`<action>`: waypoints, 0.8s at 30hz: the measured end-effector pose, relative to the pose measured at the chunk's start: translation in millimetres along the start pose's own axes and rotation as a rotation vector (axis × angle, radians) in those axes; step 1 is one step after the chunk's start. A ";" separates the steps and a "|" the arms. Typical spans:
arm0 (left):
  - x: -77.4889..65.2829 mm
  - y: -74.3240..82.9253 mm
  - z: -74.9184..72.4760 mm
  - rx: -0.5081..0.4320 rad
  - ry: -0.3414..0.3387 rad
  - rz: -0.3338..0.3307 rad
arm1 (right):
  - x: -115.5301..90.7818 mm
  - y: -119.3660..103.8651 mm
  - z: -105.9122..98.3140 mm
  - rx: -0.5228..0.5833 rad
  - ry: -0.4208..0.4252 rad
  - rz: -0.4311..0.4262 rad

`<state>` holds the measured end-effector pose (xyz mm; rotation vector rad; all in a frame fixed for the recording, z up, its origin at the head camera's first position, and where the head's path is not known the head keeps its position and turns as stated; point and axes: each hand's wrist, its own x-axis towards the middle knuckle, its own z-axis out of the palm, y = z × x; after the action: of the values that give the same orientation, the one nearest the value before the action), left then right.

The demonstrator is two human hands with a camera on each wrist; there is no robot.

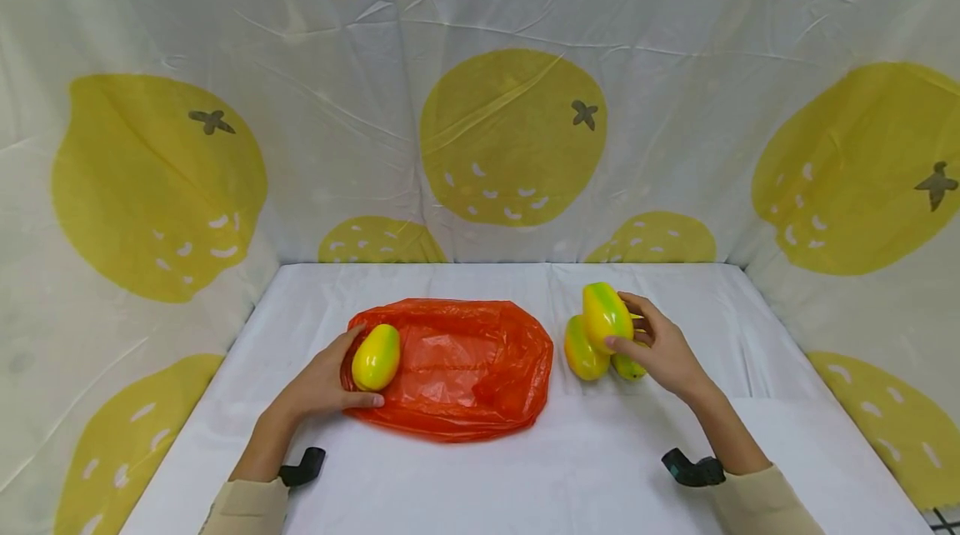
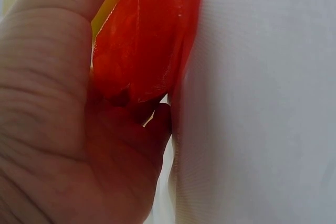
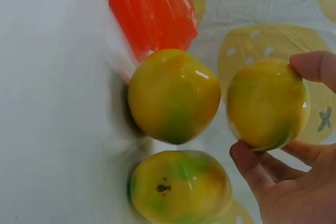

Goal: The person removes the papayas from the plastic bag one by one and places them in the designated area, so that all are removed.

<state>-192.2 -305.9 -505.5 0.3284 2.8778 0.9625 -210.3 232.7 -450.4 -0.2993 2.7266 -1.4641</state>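
A red plastic bag [image 1: 450,364] lies spread on the white table. My left hand [image 1: 322,381] grips its left end, thumb at the near edge and fingers along the far side. One glossy yellow-green papaya [image 1: 377,357] rests at that end of the bag, beside the left palm. With thumb and fingertips my right hand [image 1: 663,352] holds up another papaya [image 1: 606,317]. Below it are two more, a left papaya [image 3: 174,96] and a right papaya [image 3: 181,186], partly covered by the held one in the head view. In the left wrist view, red film [image 2: 144,35] stands between thumb and fingers.
White cloth covers the table [image 1: 480,485]. Behind and to both sides rise cloth walls [image 1: 675,143] printed with yellow lemons. A black wrist mount [image 1: 303,467] sits at the left cuff, another black mount [image 1: 693,468] at the right.
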 end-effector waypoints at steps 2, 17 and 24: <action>-0.1 0.4 -0.1 -0.002 0.002 0.002 | -1.1 2.0 -3.9 -0.006 0.003 -0.001; -0.3 -2.3 -0.6 0.001 0.003 0.001 | -10.2 19.7 -39.7 -0.096 0.028 0.005; 0.6 -2.8 -0.4 -0.004 0.006 0.016 | -15.8 31.8 -54.3 -0.110 0.043 0.026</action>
<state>-193.3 -308.1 -506.9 0.3489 2.8828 0.9727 -206.1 297.3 -447.6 -0.2370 2.8395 -1.3329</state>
